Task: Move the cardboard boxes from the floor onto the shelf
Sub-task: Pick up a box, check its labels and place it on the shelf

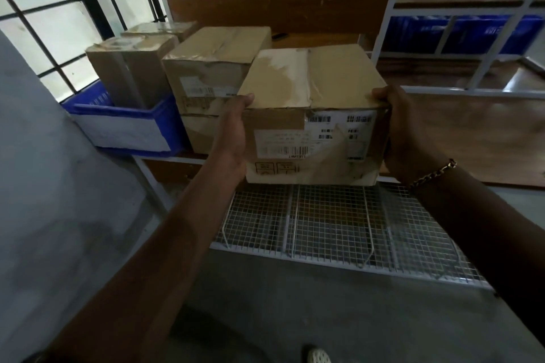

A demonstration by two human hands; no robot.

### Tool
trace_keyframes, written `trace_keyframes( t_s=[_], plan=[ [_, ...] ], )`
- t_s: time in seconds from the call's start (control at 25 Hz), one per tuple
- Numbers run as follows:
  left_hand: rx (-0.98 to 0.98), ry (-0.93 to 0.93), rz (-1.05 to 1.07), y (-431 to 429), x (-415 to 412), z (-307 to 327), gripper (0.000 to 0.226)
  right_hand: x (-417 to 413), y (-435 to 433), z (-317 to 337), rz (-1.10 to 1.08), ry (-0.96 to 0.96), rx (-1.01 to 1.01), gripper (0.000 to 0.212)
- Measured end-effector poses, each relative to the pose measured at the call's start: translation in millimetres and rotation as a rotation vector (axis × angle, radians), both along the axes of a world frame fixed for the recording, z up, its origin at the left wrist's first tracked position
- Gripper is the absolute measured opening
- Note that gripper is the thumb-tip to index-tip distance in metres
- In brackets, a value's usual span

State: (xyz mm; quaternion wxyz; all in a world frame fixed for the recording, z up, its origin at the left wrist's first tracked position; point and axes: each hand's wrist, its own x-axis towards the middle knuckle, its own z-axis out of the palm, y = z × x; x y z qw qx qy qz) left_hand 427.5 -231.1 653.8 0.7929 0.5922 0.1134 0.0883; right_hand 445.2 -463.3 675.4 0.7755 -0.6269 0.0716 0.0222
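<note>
A taped cardboard box [312, 115] with barcode labels on its near face is held between my two hands at the front edge of the wooden shelf [460, 138]. My left hand [233, 132] grips its left side, thumb on the top corner. My right hand [398, 132] clasps its right side; a gold bracelet sits on that wrist. Whether the box's bottom rests on the shelf edge or hangs just before it I cannot tell. A second cardboard box [212, 74] stands on the shelf right behind and left of it.
A blue crate [124, 127] at the shelf's left end holds two smaller taped boxes [129, 68]. White wire-mesh baskets [339, 230] lie under the shelf. White shelf posts [383, 18] rise behind, with blue bins [460, 32] at the back right. Grey concrete floor [295, 303] lies below.
</note>
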Motion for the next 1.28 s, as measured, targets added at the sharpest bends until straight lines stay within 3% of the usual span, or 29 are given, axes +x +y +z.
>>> trace_keyframes(
  t_s=[0.36, 1.04, 1.28],
  plan=[
    [0.005, -0.016, 0.031, 1, 74, -16, 0.056, 60, 3, -8, 0.014, 0.002, 0.017, 0.02],
    [0.163, 0.01, 0.105, -12, 193, -28, 0.039, 207, 1, -25, 0.037, -0.016, -0.032, 0.018],
    [0.287, -0.001, 0.131, -7, 217, -41, 0.071, 234, 4, -37, 0.042, -0.006, -0.036, 0.019]
  ],
)
